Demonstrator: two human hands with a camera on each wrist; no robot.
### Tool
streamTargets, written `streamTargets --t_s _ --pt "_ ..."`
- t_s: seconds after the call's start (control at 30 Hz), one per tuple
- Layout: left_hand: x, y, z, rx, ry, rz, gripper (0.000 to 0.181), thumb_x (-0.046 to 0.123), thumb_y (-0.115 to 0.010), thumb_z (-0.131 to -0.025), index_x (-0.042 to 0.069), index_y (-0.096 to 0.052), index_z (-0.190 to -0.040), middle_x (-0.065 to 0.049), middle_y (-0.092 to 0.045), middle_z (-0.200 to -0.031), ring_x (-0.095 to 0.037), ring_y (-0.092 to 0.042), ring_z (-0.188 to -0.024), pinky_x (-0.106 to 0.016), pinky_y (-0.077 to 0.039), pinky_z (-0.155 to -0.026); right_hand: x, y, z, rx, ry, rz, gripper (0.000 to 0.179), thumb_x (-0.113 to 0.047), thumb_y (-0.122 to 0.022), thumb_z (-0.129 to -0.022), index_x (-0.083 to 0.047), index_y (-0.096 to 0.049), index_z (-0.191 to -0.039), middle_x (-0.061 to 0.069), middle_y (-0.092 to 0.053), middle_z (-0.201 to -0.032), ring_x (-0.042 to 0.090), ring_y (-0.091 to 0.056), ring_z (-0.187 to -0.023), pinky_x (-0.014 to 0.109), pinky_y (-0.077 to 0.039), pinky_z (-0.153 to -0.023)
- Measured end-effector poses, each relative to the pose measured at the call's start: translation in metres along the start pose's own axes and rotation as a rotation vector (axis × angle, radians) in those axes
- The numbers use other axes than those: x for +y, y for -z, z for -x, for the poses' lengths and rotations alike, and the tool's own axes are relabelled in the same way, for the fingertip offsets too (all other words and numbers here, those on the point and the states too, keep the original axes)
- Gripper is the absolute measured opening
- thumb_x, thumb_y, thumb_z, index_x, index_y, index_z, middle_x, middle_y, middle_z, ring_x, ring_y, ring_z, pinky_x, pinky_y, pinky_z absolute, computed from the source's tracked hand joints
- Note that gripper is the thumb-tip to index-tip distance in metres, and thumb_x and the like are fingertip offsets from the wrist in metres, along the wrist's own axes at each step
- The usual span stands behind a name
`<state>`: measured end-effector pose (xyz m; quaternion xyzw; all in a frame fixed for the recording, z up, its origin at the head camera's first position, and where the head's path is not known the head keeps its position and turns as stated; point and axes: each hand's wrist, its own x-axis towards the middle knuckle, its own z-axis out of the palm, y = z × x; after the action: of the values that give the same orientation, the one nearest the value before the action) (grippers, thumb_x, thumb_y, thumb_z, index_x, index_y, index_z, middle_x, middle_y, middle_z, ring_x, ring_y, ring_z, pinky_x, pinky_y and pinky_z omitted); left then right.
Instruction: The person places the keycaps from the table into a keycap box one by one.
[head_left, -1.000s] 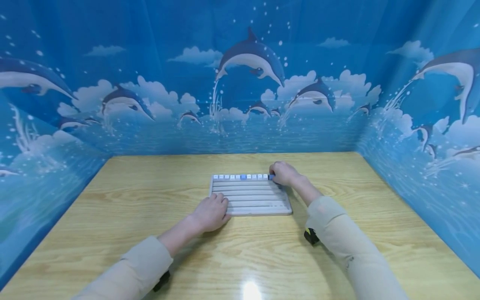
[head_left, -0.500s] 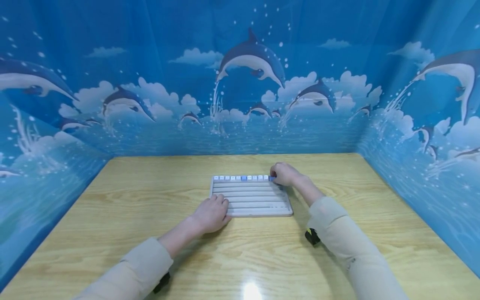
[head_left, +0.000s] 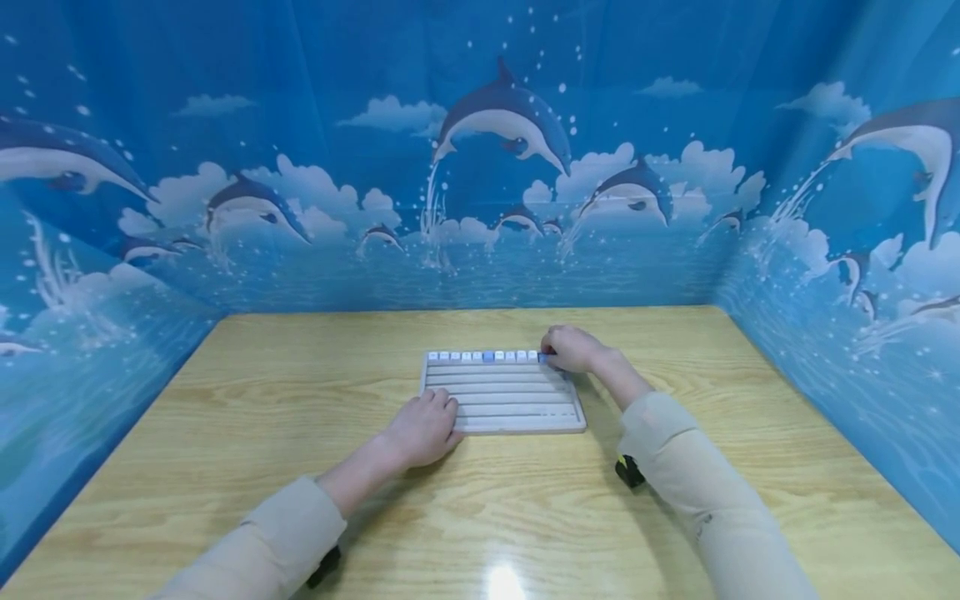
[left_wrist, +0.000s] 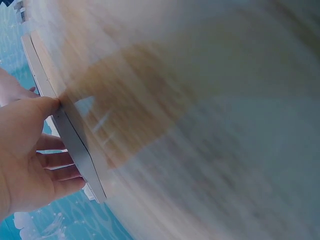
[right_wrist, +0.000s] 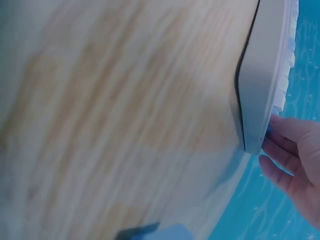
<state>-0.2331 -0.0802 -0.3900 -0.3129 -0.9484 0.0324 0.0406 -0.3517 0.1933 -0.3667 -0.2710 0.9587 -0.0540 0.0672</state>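
Note:
A pale keyboard [head_left: 510, 398] lies on the wooden table, with a single row of keycaps [head_left: 455, 357] along its back edge. Most of these caps are white, and a blue one [head_left: 488, 357] sits mid-row. My left hand [head_left: 423, 425] grips the keyboard's front left corner; in the left wrist view the thumb presses its side wall [left_wrist: 75, 135] and the fingers reach over the top. At the back right corner, my right hand [head_left: 573, 348] pinches a blue keycap [head_left: 543, 357] at the row's end. Its fingers hide most of that cap.
Light wood-grain table [head_left: 300, 367] surrounds the keyboard. Blue dolphin-print curtains [head_left: 480, 208] stand behind the table and along both sides. A bright light reflection [head_left: 504, 581] shows near the front.
Both hands keep their places on the keyboard. The right wrist and sleeve have shifted very slightly to the right.

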Motion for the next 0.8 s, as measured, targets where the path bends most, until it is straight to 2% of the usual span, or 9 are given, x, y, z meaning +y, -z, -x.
streamTargets --t_s 0.3,0.8 --pt "0.0008 0.0006 -0.0004 0.006 0.009 0.006 0.04 0.035 -0.057 -0.091 -0.003 -0.057 -0.104 -0.013 -0.051 -0.092 -0.026 -0.051 -0.086 -0.038 -0.047 -0.074 -0.0002 -0.0001 0.001 0.023 0.062 0.077 0.016 -0.013 -0.058 -0.091 -0.002 -0.066 -0.099 0.007 -0.056 -0.09 0.017 -0.054 -0.076 0.032 -0.047 -0.068" --pt "0.0014 0.0019 -0.0001 -0.014 0.015 0.005 0.041 0.036 -0.057 -0.091 -0.003 -0.057 -0.105 -0.013 -0.052 -0.092 -0.025 -0.051 -0.085 -0.036 -0.047 -0.075 -0.0031 0.0028 -0.003 -0.017 -0.01 0.021 0.012 -0.007 -0.059 -0.089 -0.002 -0.065 -0.098 0.008 -0.057 -0.09 0.019 -0.055 -0.078 0.032 -0.047 -0.068"
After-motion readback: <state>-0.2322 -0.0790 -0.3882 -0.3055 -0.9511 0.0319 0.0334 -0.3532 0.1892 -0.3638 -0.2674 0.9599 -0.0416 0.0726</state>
